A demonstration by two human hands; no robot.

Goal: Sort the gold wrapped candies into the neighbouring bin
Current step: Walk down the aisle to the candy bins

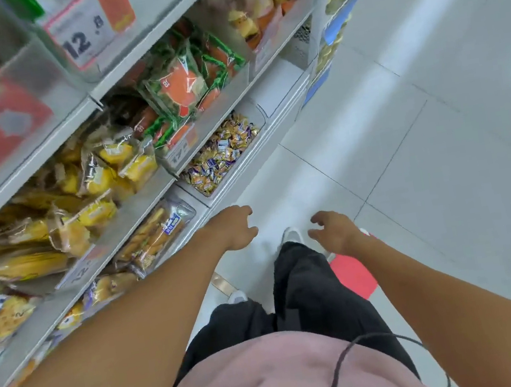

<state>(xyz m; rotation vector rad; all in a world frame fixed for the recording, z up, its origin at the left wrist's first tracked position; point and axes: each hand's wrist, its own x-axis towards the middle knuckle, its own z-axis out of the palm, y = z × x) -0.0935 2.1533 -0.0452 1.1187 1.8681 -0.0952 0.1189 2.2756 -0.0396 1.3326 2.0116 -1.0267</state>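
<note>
1. Target location: the candy bin (260, 115), a clear tray on the lowest shelf level, sits just right of frame centre. It holds a mixed heap of gold wrapped candies (208, 159) and blue-and-white ones. The neighbouring bin (280, 85), up and to the right of it, looks empty from here.
2. Hand state: I read the left hand (234, 228) below the candy bin, fingers loosely curled and holding nothing. The right hand (333, 231) hangs over the floor (443, 163) at lower centre-right, fingers spread and slightly bent, also holding nothing. Neither hand touches the shelf.
3. Handling estimate: each candy should be light, small and stiff at the core, with slick, crinkly foil. I expect pieces to slide off one another when the heap is disturbed.
4. Grasp point: I would pinch across the body of a single gold piece on top of the heap, or by a twisted wrapper end; digging deeper would drag blue pieces along.
5. Edges: the bin's front wall and the shelf edge (205, 141) overhanging its rear limit entry to a low approach from the front.
6. Open room: the aisle floor to the right gives free space for both arms.
</note>
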